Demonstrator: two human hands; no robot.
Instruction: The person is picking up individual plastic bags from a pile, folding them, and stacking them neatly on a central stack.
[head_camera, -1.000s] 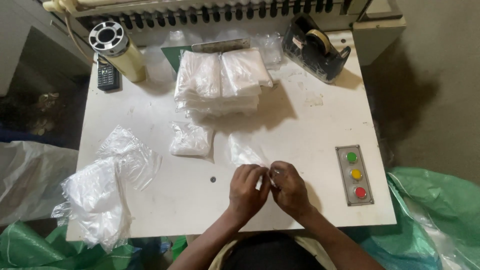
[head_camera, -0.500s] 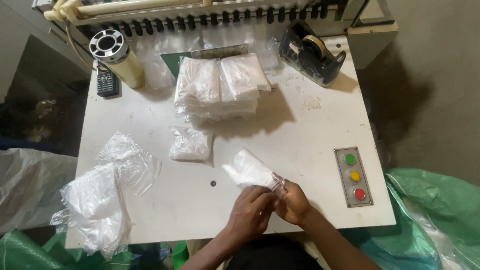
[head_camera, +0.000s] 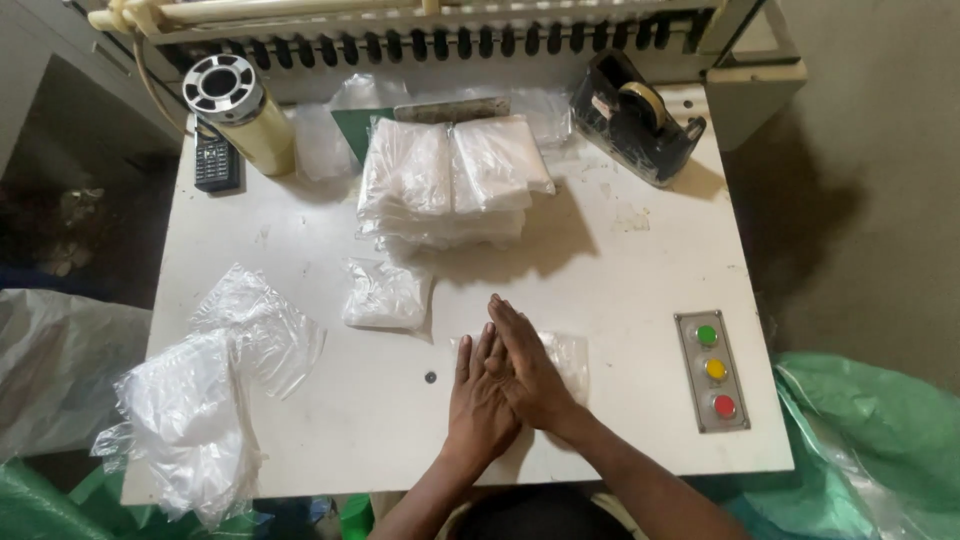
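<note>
One head camera looks steeply down on the white table (head_camera: 620, 300)

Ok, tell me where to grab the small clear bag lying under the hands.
Probably its right edge. The small clear bag lies flat on the white table, pressed under the left hand and right hand. Only its right side pokes out beyond the palms, so pinch that free edge, coming from the button panel side.

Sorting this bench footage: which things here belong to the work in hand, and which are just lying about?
In use: left hand, right hand, flat clear packet under them, packet stack, loose bags.
Lying about: tape dispenser, phone, button panel.
</note>
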